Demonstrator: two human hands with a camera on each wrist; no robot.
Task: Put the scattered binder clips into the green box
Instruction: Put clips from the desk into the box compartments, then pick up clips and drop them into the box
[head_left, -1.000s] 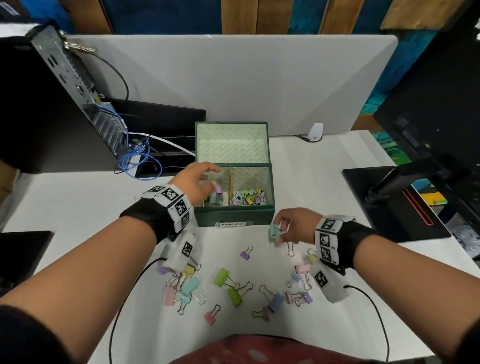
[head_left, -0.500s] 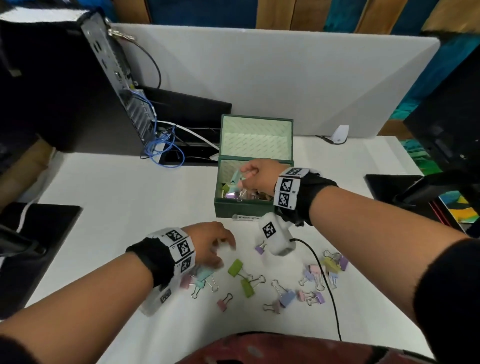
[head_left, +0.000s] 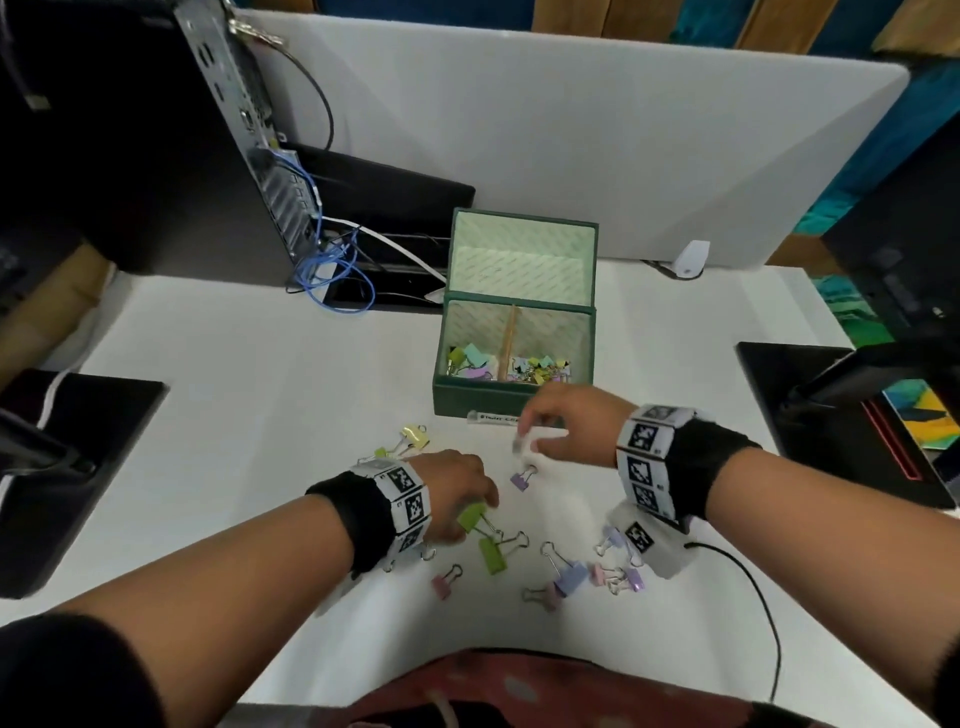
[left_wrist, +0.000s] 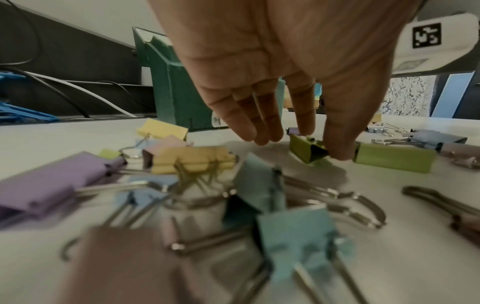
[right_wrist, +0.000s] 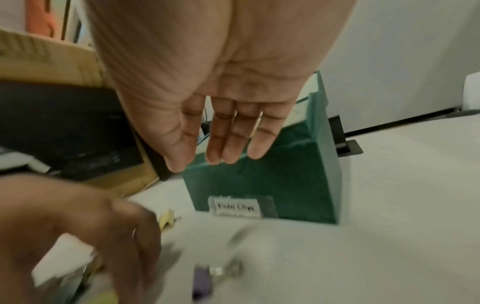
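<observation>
The green box (head_left: 488, 401) stands open at mid-table, lid up, with clips in both compartments. My left hand (head_left: 485, 506) is down on the table, and in the left wrist view its thumb and forefinger pinch a green binder clip (left_wrist: 307, 151) that lies on the table. A second green clip (head_left: 492, 555) lies beside it. My right hand (head_left: 524, 441) hovers just in front of the box with straight, empty fingers (right_wrist: 226, 144), above a small purple clip (head_left: 519, 480). Several pastel clips lie scattered around both hands.
A computer tower (head_left: 208, 130) with blue cables (head_left: 337, 275) stands at the back left, and a white divider panel (head_left: 571, 130) closes the back. Black monitor bases sit at the left (head_left: 67, 467) and right (head_left: 831, 415). A yellow clip (head_left: 415, 435) lies left of the box.
My right hand has come back from over the box, empty, to the table in front of it. My left hand slid right onto the green clip.
</observation>
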